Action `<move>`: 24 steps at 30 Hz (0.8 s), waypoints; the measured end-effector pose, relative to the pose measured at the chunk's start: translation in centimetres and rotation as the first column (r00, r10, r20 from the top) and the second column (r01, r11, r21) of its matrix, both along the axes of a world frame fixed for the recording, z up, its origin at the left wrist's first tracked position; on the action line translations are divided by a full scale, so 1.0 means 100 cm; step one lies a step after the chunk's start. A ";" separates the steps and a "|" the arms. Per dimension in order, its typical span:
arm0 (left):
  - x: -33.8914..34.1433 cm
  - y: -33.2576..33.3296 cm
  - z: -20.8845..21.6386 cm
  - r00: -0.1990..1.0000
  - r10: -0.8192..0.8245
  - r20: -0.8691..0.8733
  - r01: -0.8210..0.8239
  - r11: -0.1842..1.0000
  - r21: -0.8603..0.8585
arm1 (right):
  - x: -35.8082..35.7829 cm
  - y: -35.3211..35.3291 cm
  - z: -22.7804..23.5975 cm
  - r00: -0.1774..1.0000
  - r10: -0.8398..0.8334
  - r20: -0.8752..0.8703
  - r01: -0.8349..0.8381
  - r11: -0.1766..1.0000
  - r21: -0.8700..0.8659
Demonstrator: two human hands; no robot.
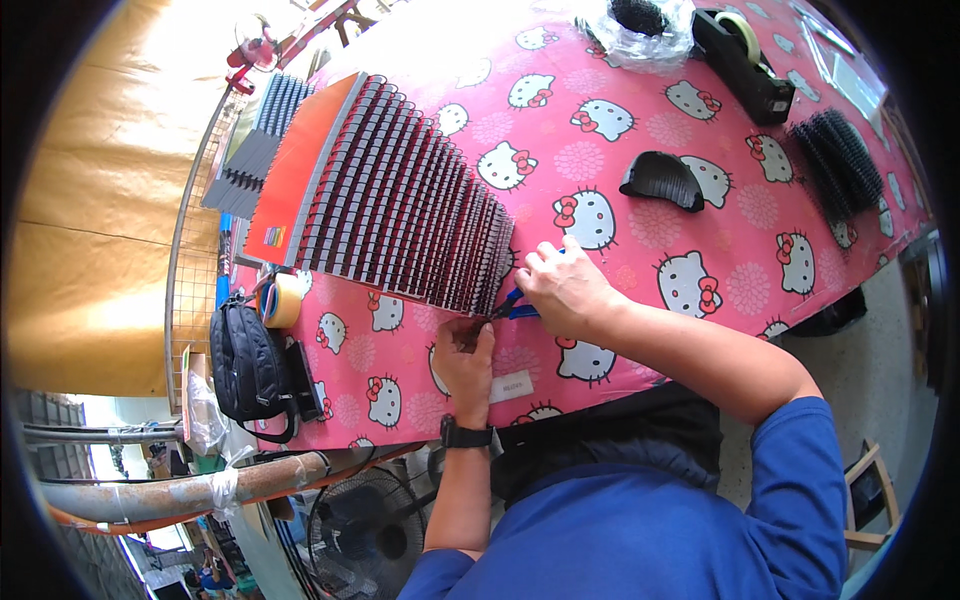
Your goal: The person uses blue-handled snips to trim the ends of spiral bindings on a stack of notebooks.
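Note:
A tall stack of wire-bound books with an orange-red cover stands left of centre, its rows of dark spiral binding facing me. My right hand grips blue-handled pliers, and their dark jaws reach the near lower corner of the stack. At that same corner my left hand is closed, thumb and fingers pinching the end of a bound book low in the pile. Its fingertips are partly hidden by the corner, and the exact spot under the jaws is too small to make out. A small white label lies beside my left hand.
Another bound stack stands behind at the left. A black backpack and a tape roll sit at the left edge. Farther right are a curved black piece, a black tape dispenser, black binding coils and a plastic bag.

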State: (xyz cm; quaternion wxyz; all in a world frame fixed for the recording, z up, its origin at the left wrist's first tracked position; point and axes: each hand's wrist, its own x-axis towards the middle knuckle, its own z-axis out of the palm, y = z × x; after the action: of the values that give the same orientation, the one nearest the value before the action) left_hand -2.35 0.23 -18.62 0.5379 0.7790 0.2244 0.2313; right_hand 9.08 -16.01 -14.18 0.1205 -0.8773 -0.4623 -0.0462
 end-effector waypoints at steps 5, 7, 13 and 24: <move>-0.002 0.000 0.004 0.997 -0.008 -0.074 0.020 0.987 0.158 | 0.007 0.002 0.007 0.977 0.039 -0.209 -0.058 0.995 -0.084; -0.002 -0.001 0.006 1.000 0.019 -0.004 -0.017 0.953 0.301 | 0.009 0.000 0.009 0.944 0.025 -0.330 -0.062 0.993 -0.102; -0.001 -0.004 0.016 0.996 0.012 -0.084 0.032 0.860 0.508 | 0.000 0.000 0.000 1.000 -0.019 -0.012 0.018 0.997 -0.073; -0.003 -0.009 0.021 0.993 0.010 -0.117 0.043 0.895 0.445 | 0.002 0.010 0.027 0.940 -0.013 -0.340 -0.051 0.983 -0.177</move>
State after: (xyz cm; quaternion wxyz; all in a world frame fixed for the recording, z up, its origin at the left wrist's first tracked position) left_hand -2.70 -0.69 -16.49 0.3327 0.8956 0.1897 0.2262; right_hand 9.27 -15.04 -11.47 0.1176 -0.8750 -0.4452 0.1496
